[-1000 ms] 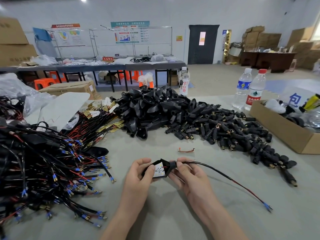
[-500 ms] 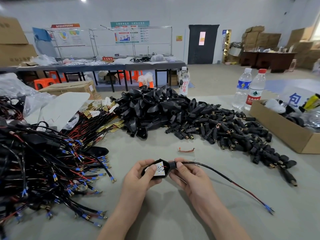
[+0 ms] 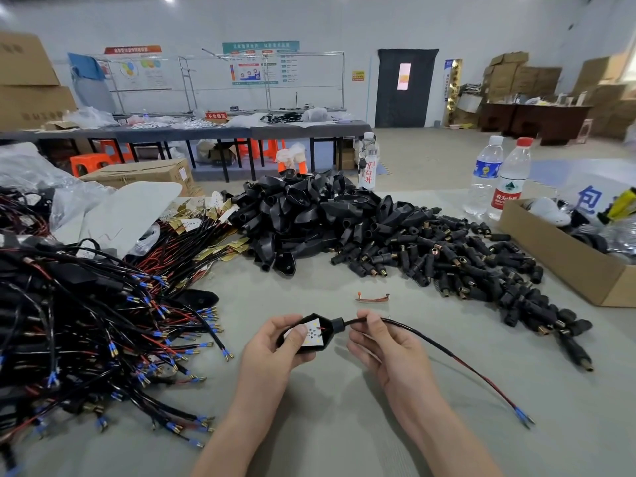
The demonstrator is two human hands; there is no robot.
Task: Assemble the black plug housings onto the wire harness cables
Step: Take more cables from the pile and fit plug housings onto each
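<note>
Holding a black plug housing (image 3: 329, 336) over the worktop (image 3: 344, 428), the left hand (image 3: 275, 346) has its grip clamped round it. The right hand (image 3: 382, 349) pinches the cable (image 3: 430, 342) just beside the housing's neck. Beyond lie 2 heaps: loose housings (image 3: 309, 208) and barrel plugs (image 3: 447, 256).

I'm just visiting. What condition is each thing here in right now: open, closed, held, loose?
left hand: grips the black housing.
right hand: pinches the cable beside the housing neck.
black housing: open side up, white board seated inside.
cable: runs out of the housing neck, far end lying on the table.
water bottles: upright, capped.
cardboard box: open.
door: closed.
</note>
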